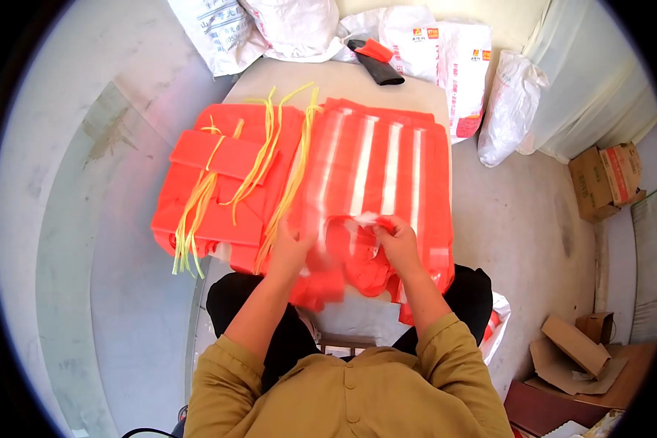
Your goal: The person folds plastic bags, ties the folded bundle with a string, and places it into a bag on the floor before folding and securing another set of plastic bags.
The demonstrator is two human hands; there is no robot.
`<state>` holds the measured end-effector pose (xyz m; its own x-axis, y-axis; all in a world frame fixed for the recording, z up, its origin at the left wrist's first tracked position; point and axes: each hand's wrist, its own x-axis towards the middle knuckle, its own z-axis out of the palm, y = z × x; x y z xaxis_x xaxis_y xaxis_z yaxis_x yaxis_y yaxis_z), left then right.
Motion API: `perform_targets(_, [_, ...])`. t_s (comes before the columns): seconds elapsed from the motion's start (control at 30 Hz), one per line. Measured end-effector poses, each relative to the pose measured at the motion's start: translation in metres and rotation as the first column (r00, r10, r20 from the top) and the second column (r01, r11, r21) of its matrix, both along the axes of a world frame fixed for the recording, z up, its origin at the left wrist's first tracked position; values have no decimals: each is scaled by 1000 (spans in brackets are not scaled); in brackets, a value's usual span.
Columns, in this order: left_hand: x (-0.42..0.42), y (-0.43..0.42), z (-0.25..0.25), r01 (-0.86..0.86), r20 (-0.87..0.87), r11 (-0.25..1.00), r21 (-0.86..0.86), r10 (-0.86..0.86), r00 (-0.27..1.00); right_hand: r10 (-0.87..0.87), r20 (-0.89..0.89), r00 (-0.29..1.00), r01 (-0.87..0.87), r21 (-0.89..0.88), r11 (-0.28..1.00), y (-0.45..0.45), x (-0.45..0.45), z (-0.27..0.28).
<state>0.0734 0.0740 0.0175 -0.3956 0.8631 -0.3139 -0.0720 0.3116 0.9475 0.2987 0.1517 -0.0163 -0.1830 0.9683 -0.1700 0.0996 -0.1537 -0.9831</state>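
My right hand (400,244) pinches the edge of a red piece with white stripes (365,266), which looks like thin plastic or cloth. That piece is bunched and partly blurred over the near edge of a flat stack of red and white striped sheets (376,160). My left hand (290,252) is beside the stack's near left corner, close to loose red material (317,287); motion smears its fingers, so what it holds is unclear. To the left lies a folded red bundle (226,157) tied with yellow strips (197,208). More yellow strips (292,186) hang between bundle and stack.
The stacks rest on a pale tabletop (292,73). A black roll with a red piece (379,69) lies at its far edge. White printed sacks (409,44) stand behind. Cardboard boxes (606,179) are at the right, with opened cartons (573,354) lower down.
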Motion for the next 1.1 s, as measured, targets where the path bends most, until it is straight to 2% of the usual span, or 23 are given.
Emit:
perform_targets(0.07, [0, -15, 3, 19, 23, 1000, 5, -19, 1000, 6, 52, 999, -7, 16, 1000, -8, -1, 2])
perform_targets(0.17, [-12, -31, -14, 22, 45, 1000, 17, -23, 999, 50, 296, 954, -143, 302, 942, -11, 3, -14])
perform_targets(0.27, [-27, -40, -28, 54, -24, 999, 8, -53, 998, -83, 489, 868, -268, 604, 750, -19, 4, -9])
perform_targets(0.37, [-32, -46, -26, 75, -91, 997, 17, -73, 993, -36, 609, 793, -424, 592, 685, -23, 8, 0])
perform_targets(0.43, [-30, -51, -22, 60, -77, 996, 59, -56, 996, -65, 616, 785, -426, 613, 666, -30, 10, 1])
perform_targets(0.53, [-26, -61, -11, 67, -147, 995, 73, -56, 988, -104, 623, 775, -429, 641, 637, -43, 16, 4])
perform_targets(0.63, [-15, -76, 6, 45, -106, 992, 122, -32, 994, -107, 609, 786, -436, 669, 602, -59, 22, 9])
perform_targets(0.83, [-10, -86, -16, 64, -42, 992, 110, -60, 997, -86, 609, 788, -452, 668, 591, -76, 27, -7])
perform_targets(0.93, [-4, -79, -5, 125, -118, 989, 82, -115, 986, -101, 603, 792, -459, 696, 552, -77, 29, -11])
perform_targets(1.03, [6, -53, -1, 208, -326, 973, 99, -166, 931, -112, 616, 780, -478, 701, 529, -78, 29, -13])
perform_targets(1.1, [17, -33, 9, 314, -513, 948, 60, -240, 824, -109, 620, 777, -485, 700, 524, -79, 29, -11])
